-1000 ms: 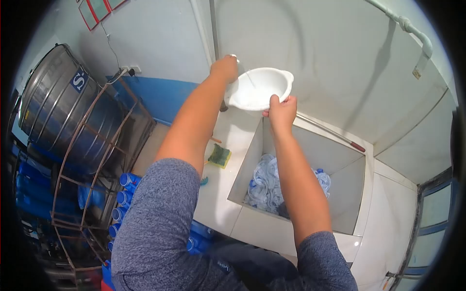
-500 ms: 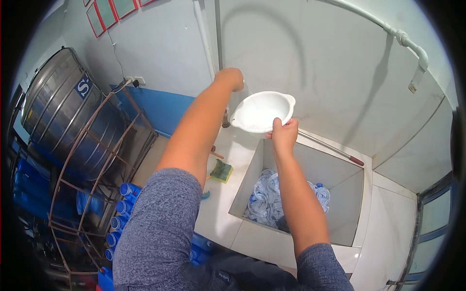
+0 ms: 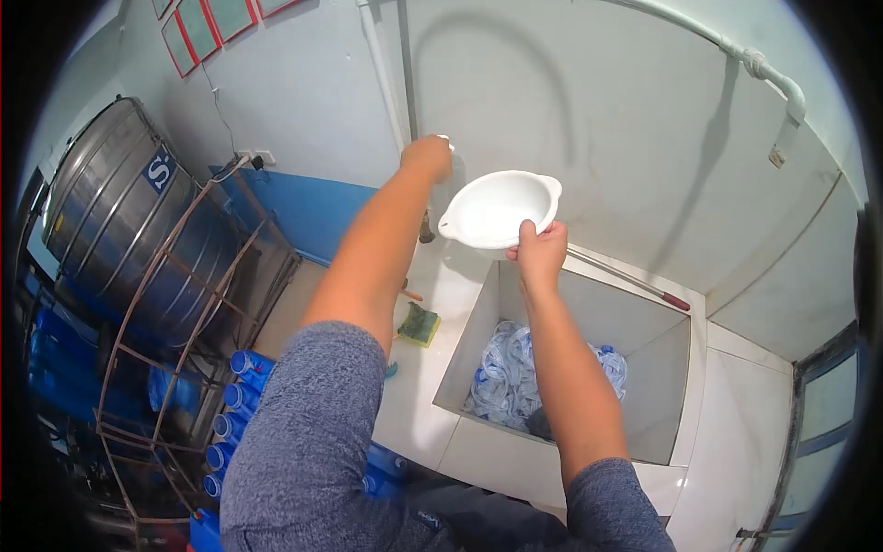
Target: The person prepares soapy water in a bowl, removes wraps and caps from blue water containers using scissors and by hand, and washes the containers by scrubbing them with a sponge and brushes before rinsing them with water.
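My right hand [image 3: 541, 250] grips the near rim of a white bowl [image 3: 497, 212], thumb on top. The bowl has small tab handles and is tilted towards me, above the back left edge of a sunken basin [image 3: 644, 368]. My left hand [image 3: 428, 159] is closed near the wall, left of the bowl and beside an upright pipe. A small white piece [image 3: 447, 142] shows at its knuckles, but what the fingers hold is mostly hidden. Below, a green and yellow sponge [image 3: 419, 325] lies on the white tiled ledge [image 3: 405, 423].
Clear crumpled plastic [image 3: 510, 373] with blue bits fills the basin's floor. A rod with a dark red grip [image 3: 676, 302] lies along its back edge. On the left stand a steel tank [image 3: 138, 221], a rusty metal frame [image 3: 175, 267] and several blue jugs [image 3: 241, 397].
My left hand has shifted slightly left and down, and the white piece beside its knuckles now shows more. The bowl stays in my right hand, almost unmoved.
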### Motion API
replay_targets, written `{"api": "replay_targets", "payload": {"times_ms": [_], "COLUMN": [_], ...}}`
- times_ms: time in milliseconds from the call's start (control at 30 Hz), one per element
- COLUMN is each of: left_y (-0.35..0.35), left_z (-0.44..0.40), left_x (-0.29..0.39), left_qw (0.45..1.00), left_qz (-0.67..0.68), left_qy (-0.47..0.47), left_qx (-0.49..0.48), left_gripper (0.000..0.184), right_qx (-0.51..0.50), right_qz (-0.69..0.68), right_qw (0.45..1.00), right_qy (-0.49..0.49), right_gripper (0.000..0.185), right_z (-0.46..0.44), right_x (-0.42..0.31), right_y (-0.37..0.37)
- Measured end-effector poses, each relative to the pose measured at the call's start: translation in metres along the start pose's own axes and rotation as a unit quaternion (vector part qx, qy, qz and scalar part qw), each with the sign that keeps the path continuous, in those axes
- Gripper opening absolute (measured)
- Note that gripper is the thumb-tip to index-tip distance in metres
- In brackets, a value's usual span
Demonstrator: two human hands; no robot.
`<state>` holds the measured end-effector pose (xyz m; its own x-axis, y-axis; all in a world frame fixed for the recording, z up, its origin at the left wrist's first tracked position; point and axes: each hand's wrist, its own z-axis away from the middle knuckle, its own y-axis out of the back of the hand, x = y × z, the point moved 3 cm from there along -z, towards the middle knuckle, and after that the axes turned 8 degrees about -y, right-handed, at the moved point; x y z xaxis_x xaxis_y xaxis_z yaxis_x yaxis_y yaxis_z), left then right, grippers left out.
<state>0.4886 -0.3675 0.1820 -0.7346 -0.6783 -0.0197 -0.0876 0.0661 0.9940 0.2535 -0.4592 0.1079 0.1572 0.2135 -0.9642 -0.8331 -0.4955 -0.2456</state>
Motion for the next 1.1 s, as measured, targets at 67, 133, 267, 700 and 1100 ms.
{"api": "replay_targets", "payload": {"times_ms": [67,133,267,700,1100], "left_y": [0.01,0.02,0.011,0.013,0.006], "left_z": [-0.015,-0.028,-0.018,-0.021,-0.013], "left_x": [-0.001,-0.001,0.0,-0.001,-0.002], "left_qw": [0.994,0.987,0.998,1.0,0.999], "left_qz": [0.005,-0.019,-0.007,0.002,0.01], "left_qy": [-0.019,0.023,-0.017,0.011,-0.006], "left_qx": [0.109,-0.158,0.053,-0.008,0.045], "left_gripper": [0.026,0.032,0.028,0.041,0.041], "right_qx": [0.004,0.002,-0.007,-0.015,-0.003], "right_qz": [-0.01,-0.001,-0.009,0.004,-0.002], "right_qw": [1.0,1.0,1.0,1.0,1.0], "right_qy": [0.009,0.003,0.004,-0.007,-0.016], "right_gripper": [0.024,0.024,0.027,0.027,0.026], "right_z": [0.0,0.004,-0.004,0.001,0.003], "right_x": [-0.004,0.002,0.004,0.004,0.005], "right_y": [-0.001,0.0,0.001,-0.005,-0.009]}}
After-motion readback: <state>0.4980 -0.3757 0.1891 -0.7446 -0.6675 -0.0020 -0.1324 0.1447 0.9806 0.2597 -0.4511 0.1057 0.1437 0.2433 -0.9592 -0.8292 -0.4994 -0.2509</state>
